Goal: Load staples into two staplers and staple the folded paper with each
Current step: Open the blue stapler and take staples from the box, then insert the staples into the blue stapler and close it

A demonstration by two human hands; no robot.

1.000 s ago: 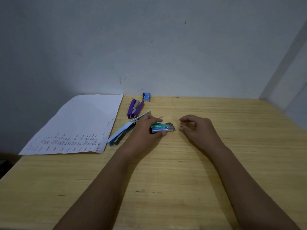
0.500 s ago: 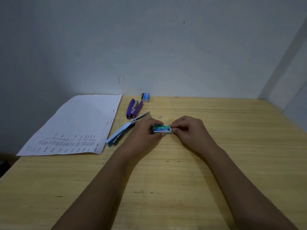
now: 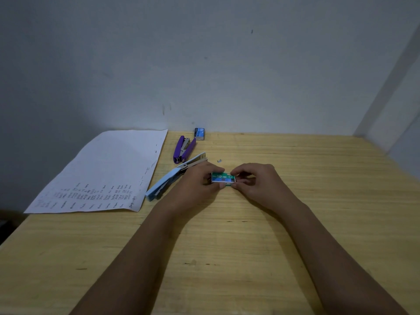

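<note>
A small green staple box (image 3: 222, 177) sits low over the wooden table (image 3: 295, 223), held between both hands. My left hand (image 3: 195, 185) grips its left end and my right hand (image 3: 254, 181) pinches its right end. Just left of my left hand lies a light blue stapler (image 3: 172, 178), swung open with its metal channel showing. A purple stapler (image 3: 183, 149) lies open behind it. The white printed paper (image 3: 106, 171) lies flat at the left, hanging over the table's edge. A loose bit of staples (image 3: 219, 160) lies behind the box.
A second, blue staple box (image 3: 199, 133) stands at the back by the wall. The grey wall closes the far side and a white corner post rises at the right.
My right hand has moved left from open table to the green box's right end and now pinches it. The box's pulled-out end no longer shows. My left hand keeps its hold.
</note>
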